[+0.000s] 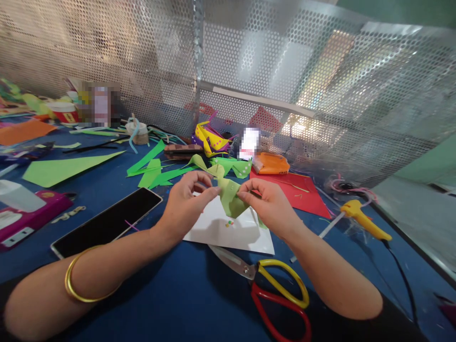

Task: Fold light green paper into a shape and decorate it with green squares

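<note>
A folded light-green paper piece is held up between both hands, above a white sheet. My left hand pinches its left edge with thumb and finger. On the other side, my right hand pinches its right edge the same way. Small coloured dots lie on the white sheet under the paper. Scissors with one yellow and one red handle rest in front of the sheet, blades partly under it.
A phone lies left of the sheet. Green paper, red paper and a yellow-purple folded paper figure are behind. A yellow glue gun with a cord lies right. A perforated metal panel closes off the back.
</note>
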Demonstrator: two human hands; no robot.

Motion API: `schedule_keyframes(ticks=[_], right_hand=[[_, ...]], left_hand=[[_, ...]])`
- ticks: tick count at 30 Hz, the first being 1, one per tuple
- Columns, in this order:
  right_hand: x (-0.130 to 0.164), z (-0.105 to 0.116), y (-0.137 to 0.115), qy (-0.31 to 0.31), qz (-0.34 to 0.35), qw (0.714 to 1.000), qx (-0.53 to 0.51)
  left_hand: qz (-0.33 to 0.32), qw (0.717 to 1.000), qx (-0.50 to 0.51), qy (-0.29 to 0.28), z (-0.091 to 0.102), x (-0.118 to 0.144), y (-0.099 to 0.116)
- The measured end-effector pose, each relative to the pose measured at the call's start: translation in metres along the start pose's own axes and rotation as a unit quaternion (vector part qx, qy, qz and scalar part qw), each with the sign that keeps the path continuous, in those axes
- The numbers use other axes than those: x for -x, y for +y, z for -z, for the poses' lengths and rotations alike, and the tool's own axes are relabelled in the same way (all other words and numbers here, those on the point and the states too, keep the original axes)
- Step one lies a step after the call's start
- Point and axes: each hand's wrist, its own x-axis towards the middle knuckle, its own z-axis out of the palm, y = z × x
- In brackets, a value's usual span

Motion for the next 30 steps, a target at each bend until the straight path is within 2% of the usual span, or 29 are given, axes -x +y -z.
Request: schedule_keyframes(ticks=[1,3,5,7,13,18,24,30], right_hand=[[0.000,0.000,0.000,-0.006,0.001,1.000,0.008],[0.001,-0.001,-0.001,-0.016,0.010,1.000,0.024],[0.002,-0.001,-0.001,-0.019,0.028,0.999,0.042],[0.002,-0.002,-0.002,-0.018,0.041,0.997,0.055],[0.004,-0.004,-0.005,-0.015,0.056,0.993,0.102],[0.005,-0.004,-0.005,-0.023,0.086,0.991,0.096],[0.005,-0.007,0.000,0.009,0.164,0.983,0.078],[0.007,-0.010,0.000,0.022,0.161,0.984,0.073]], left_hand=[[-0.026,0.999,-0.022,-0.005,0.003,-0.004,0.002],[-0.050,0.995,-0.052,-0.068,0.008,-0.012,0.005],[-0.028,0.987,-0.059,-0.150,0.012,-0.019,0.008],[-0.002,0.976,-0.067,-0.206,0.016,-0.024,0.009],[0.059,0.945,-0.077,-0.311,0.021,-0.031,0.008],[0.072,0.935,-0.051,-0.343,0.022,-0.032,0.006],[0.105,0.933,0.002,-0.344,0.019,-0.028,0.000],[0.123,0.935,0.020,-0.332,0.015,-0.026,-0.003]])
